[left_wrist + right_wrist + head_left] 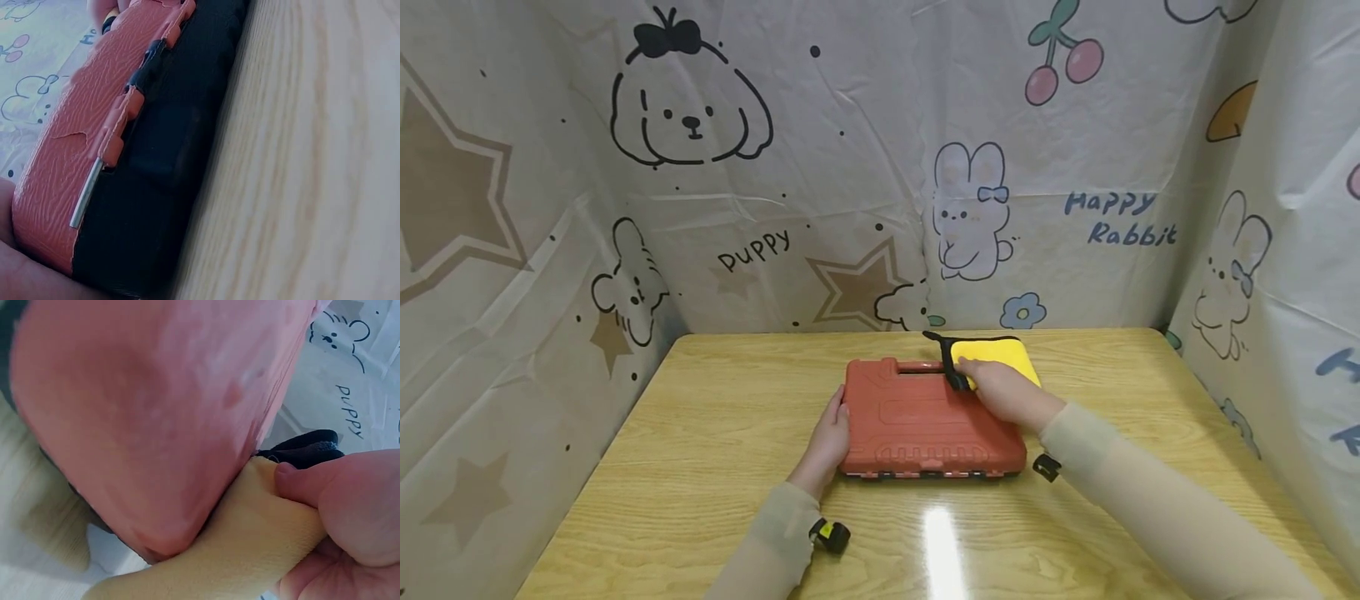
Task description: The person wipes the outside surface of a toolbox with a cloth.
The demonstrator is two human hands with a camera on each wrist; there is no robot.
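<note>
A red plastic carrying case [925, 421] lies flat on the table, its handle on the far side. The left wrist view shows its red lid [69, 134] over a black base [156, 144], with a metal pin along the hinge. My left hand [829, 437] holds the case by its left side. Over the far right corner, my right hand [1000, 392] pinches a yellow cloth [1011, 358] with black edging. In the right wrist view the thumb presses on the cloth [250, 528], which lies against the case; some fingers are hidden beneath.
The wooden table [730, 400] extends around the case on every side. A printed curtain [820, 192] closes off the back, left and right. Each wrist wears a small black camera, such as the left one [832, 536].
</note>
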